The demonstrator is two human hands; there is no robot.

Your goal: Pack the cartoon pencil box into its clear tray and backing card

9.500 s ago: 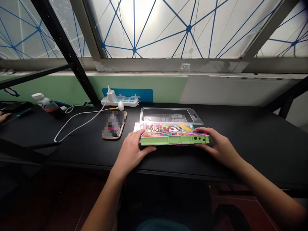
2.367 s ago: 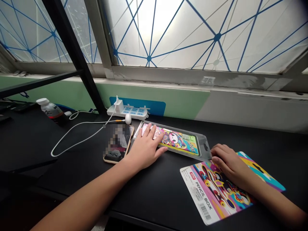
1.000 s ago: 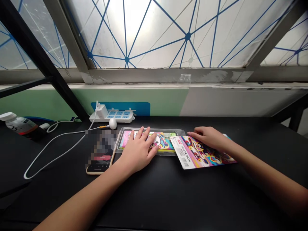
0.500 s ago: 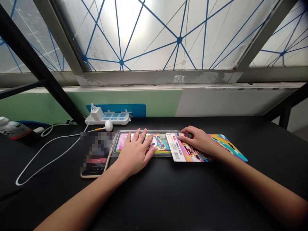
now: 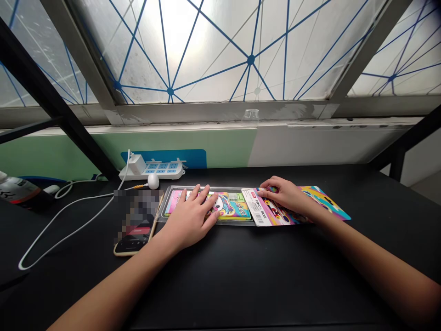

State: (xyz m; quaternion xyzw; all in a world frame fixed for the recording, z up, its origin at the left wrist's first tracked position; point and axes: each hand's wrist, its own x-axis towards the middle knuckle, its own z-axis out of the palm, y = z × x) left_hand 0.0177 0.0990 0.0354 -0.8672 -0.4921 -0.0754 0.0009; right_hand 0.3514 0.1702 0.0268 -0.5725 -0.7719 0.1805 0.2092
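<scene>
A colourful cartoon pencil box (image 5: 231, 208), with "SPORT" printed at its right end, lies in a clear plastic tray (image 5: 203, 223) on the black desk. Spread flat across its left half is my left hand (image 5: 195, 219), its fingers apart and touching the top. A printed backing card (image 5: 259, 208) marked "PENCIL BOX" with a barcode overlaps the tray's right end. My right hand (image 5: 284, 195) grips this card near its upper edge, thumb and forefinger on its face; the other fingers are partly hidden. The card's middle is covered by that hand and wrist.
Left of the tray lies a phone (image 5: 138, 230), its screen blurred. A white cable (image 5: 69, 211) loops across the desk (image 5: 220, 285). Behind stands a white power strip (image 5: 161, 170) with a plug. A bottle (image 5: 20, 193) is at far left; black frame bars slant at both sides.
My right hand has shifted the card slightly right and away from me, uncovering the "SPORT" end of the pencil box. My left hand stays on the box. The view has moved a little.
</scene>
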